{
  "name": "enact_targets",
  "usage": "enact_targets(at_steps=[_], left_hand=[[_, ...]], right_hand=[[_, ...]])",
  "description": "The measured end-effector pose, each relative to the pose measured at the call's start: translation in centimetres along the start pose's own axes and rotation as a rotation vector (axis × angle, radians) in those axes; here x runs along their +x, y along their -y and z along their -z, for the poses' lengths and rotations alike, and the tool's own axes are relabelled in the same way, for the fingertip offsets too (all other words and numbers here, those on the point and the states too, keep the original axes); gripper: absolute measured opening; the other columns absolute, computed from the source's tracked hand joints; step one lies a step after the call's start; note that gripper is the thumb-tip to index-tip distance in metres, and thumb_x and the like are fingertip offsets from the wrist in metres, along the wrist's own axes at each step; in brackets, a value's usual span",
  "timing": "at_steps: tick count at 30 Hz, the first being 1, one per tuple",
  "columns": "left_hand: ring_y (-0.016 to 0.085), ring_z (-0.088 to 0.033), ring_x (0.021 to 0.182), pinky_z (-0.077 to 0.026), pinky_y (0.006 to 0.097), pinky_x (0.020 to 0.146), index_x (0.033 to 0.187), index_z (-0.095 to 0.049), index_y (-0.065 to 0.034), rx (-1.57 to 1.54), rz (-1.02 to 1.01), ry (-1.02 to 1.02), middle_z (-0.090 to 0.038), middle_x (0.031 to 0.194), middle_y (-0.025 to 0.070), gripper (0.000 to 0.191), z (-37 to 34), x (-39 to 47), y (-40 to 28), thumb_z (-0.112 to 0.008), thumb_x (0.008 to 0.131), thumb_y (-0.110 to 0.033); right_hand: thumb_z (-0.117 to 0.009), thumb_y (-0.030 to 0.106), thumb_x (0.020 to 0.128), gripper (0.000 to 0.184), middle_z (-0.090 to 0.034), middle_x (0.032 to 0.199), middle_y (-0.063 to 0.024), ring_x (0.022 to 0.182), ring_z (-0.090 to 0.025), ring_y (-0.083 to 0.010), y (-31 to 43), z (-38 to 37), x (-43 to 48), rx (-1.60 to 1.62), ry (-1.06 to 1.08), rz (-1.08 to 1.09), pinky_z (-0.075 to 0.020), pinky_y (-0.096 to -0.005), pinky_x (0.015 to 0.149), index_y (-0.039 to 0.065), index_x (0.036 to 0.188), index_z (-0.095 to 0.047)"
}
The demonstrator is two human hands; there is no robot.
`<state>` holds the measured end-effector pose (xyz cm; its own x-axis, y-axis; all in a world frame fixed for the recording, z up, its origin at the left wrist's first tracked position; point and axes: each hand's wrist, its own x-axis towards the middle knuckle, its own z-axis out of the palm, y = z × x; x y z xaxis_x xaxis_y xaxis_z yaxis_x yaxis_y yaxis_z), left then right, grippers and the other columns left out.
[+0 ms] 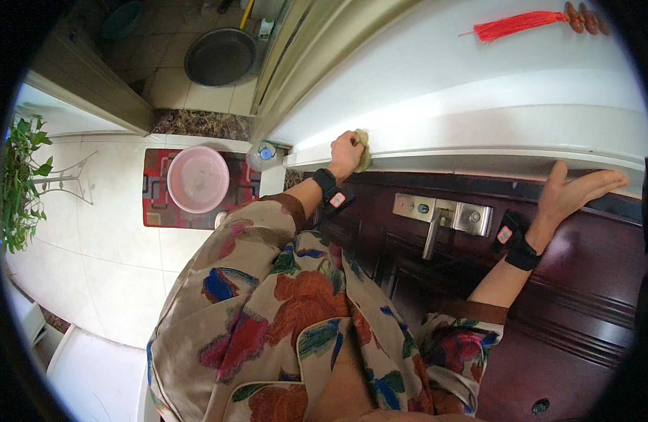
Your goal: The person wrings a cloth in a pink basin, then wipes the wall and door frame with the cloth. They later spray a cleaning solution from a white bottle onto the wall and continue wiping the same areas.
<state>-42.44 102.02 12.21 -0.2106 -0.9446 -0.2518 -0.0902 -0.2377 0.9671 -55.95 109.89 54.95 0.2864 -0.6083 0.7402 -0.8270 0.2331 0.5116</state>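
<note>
My left hand (346, 154) is closed around a crumpled pale green cloth (362, 150), which touches the edge of the white door frame (461, 153). My right hand (580, 187) is spread with its palm by the same frame farther right, and no object shows in it. Between my forearms lies the dark red door (561, 337) with a metal lock plate (474, 217) and a lever handle (432, 235). Both wrists wear black bands with small tagged devices. The fingertips of my left hand are partly hidden by the cloth.
A pink basin (198, 179) stands on a red patterned mat (155, 211) at the left, beside a clear plastic bottle (260, 155). Farther off are a dark round basin (221, 57) and a leafy plant (23, 184). A red tassel (516, 26) hangs at the upper right.
</note>
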Motion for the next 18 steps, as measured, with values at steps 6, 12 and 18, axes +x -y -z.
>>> enact_targets(at_steps=[6, 12, 18], left_hand=[[0.018, -0.064, 0.07, -0.054, 0.0347, 0.067, 0.094, -0.067, -0.0001, -0.095, -0.04, 0.227, -0.068, 0.078, 0.0112, 0.014, -0.1, -1.7, -1.4, -0.07, 0.085, -0.01], [0.027, -0.065, 0.07, -0.053, 0.0396, 0.07, 0.094, -0.063, 0.0032, -0.226, -0.095, -0.02, -0.066, 0.077, 0.0167, 0.013, -0.7, -2.7, -2.5, -0.066, 0.087, -0.007], [0.041, -0.065, 0.083, -0.052, 0.0463, 0.076, 0.09, -0.066, 0.0026, -0.109, 0.131, -0.028, -0.066, 0.091, 0.0239, 0.016, -0.1, -1.0, 0.8, -0.066, 0.085, -0.012]], right_hand=[[-0.064, 0.022, 0.081, 0.103, 0.002, 0.161, -0.0381, 0.151, -0.001, -0.0518, -0.5, -0.2, -0.3, -0.012, 0.004, -0.001, -0.0078, -0.0558, 0.123, -0.012, 0.155, 0.0], [-0.068, 0.032, 0.085, 0.106, 0.001, 0.161, -0.0377, 0.151, 0.0, -0.0507, -1.5, -0.2, -0.5, -0.033, 0.011, 0.041, -0.007, -0.0533, 0.124, -0.011, 0.156, -0.002], [-0.064, 0.025, 0.088, 0.099, 0.001, 0.16, -0.0392, 0.15, 0.0, -0.0523, -1.5, -0.3, -0.7, -0.055, 0.028, 0.096, -0.0031, -0.0539, 0.124, -0.013, 0.155, -0.003]])
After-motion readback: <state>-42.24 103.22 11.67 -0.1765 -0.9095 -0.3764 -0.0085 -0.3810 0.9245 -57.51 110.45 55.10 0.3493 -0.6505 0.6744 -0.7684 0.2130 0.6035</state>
